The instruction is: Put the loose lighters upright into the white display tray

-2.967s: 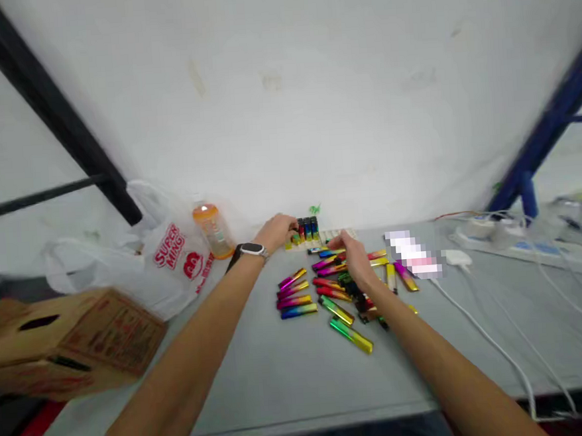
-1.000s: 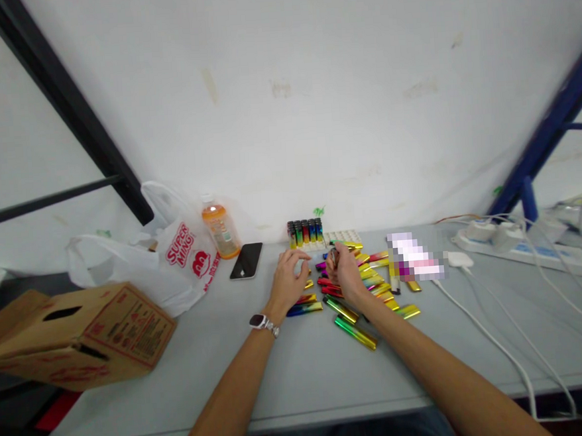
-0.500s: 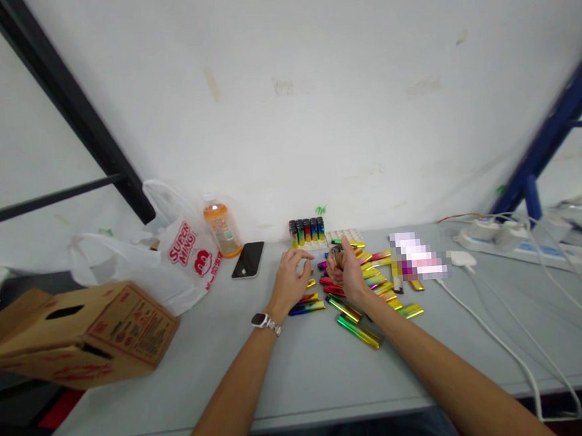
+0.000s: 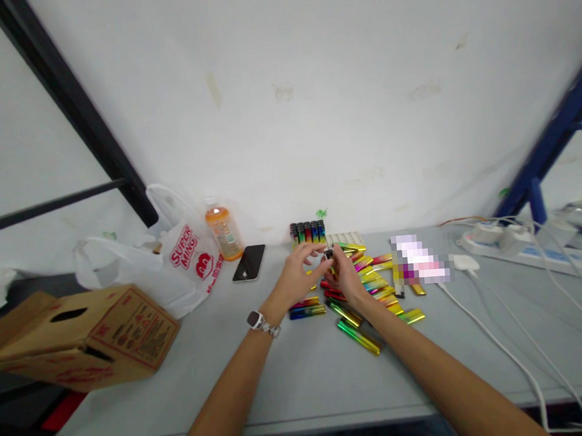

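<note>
Both my hands meet over a spread of shiny, multicoloured lighters. The black end of one lighter [image 4: 329, 254] shows between my fingertips; its body is mostly hidden. My right hand [image 4: 345, 274] is closed around it. From the left, my left hand [image 4: 297, 272] pinches at the same black end with thumb and fingers. Behind them, several lighters [image 4: 308, 231] stand upright in tight rows at one end of a white holed tray [image 4: 345, 239]. Loose lighters lie under and around my right hand, among them a green-and-gold one [image 4: 359, 337]. A blue-and-gold lighter [image 4: 307, 312] lies below my left hand.
Left of my hands are a dark phone [image 4: 249, 263], an orange drink bottle [image 4: 223, 231], a white plastic bag [image 4: 176, 286] and a cardboard box [image 4: 87, 338]. To the right, a blurred-out object [image 4: 420, 258], a white charger [image 4: 466, 263], cables and a power strip [image 4: 547, 253] lie on the grey table [image 4: 283, 391].
My left hand has moved right and up, bringing its fingers to the black end of the lighter in my right hand. My right hand has turned slightly toward it.
</note>
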Available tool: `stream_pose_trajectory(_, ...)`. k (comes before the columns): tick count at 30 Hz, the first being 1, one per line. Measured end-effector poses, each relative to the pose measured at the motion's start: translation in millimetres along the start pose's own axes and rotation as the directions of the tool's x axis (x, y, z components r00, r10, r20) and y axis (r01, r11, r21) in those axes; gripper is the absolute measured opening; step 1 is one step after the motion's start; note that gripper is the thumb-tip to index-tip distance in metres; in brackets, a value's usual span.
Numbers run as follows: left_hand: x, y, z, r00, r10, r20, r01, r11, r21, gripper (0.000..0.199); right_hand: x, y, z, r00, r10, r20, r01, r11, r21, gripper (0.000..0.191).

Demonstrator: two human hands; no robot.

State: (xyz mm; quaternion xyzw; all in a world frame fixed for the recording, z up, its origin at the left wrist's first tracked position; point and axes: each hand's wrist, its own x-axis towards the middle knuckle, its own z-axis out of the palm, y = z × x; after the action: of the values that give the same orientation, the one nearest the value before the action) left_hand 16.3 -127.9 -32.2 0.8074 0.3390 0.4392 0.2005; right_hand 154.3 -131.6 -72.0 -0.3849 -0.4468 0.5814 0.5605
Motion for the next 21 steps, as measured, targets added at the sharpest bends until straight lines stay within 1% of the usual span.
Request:
stream_pose_trajectory(2,10.0,6.8,-4.5,0.994,0.016,0.108,-0.016,1.0,0.0,0.027,0.0,1.6,1.4,0.999,-0.051,0.008,0.051,0.998,-0.033,0.061)
stream_pose_trajectory(5,26.5,9.0,-14.2,0.979,-0.002,0.205,0.003,1.0,-0.005,0.019,0.0,0.3,1.3,0.993,-0.114,0.039,0.118,0.986,-0.121,0.064)
stream_pose_trajectory(7,39.4,6.7,-24.6,0.966,-0.016,0.258,0.018,1.0,-0.007,0.017,1.3,-3.9,-2.3,0.979,-0.203,0.004,0.199,0.954,-0.223,0.06)
stream_pose_trajectory(8,46.5,4.9,-30.9,0.965,-0.02,0.262,0.02,1.0,0.0,0.016,2.3,-6.8,-5.3,0.962,-0.269,-0.038,0.247,0.925,-0.289,0.056)
stream_pose_trajectory(9,53.9,2.6,-37.6,0.971,-0.018,0.239,0.01,0.999,0.035,0.016,3.4,-9.9,-8.9,0.938,-0.336,-0.084,0.287,0.889,-0.357,0.051)
stream_pose_trajectory(11,68.6,-3.6,-50.1,0.981,-0.004,0.192,-0.03,0.984,0.177,0.013,5.5,-16.0,-16.8,0.891,-0.429,-0.151,0.319,0.827,-0.463,0.044)
stream_pose_trajectory(13,80.8,-11.8,-57.9,0.978,0.001,0.208,-0.078,0.927,0.366,0.011,6.8,-20.1,-23.6,0.876,-0.448,-0.177,0.305,0.8,-0.516,0.042)
stream_pose_trajectory(16,91.1,-26.8,-57.4,0.96,-0.053,0.275,-0.121,0.808,0.577,0.013,7.3,-21.2,-29.0,0.881,-0.442,-0.168,0.28,0.774,-0.568,0.04)
stream_pose_trajectory(18,93.3,-36.6,-51.3,0.955,-0.089,0.282,-0.117,0.762,0.637,0.014,7.4,-19.7,-30.1,0.888,-0.433,-0.154,0.271,0.765,-0.584,0.041)
stream_pose_trajectory(21,93.8,-48.5,-41.9,0.95,-0.122,0.287,-0.096,0.763,0.639,0.015,7.8,-17.3,-31.1,0.899,-0.417,-0.135,0.263,0.76,-0.594,0.041)
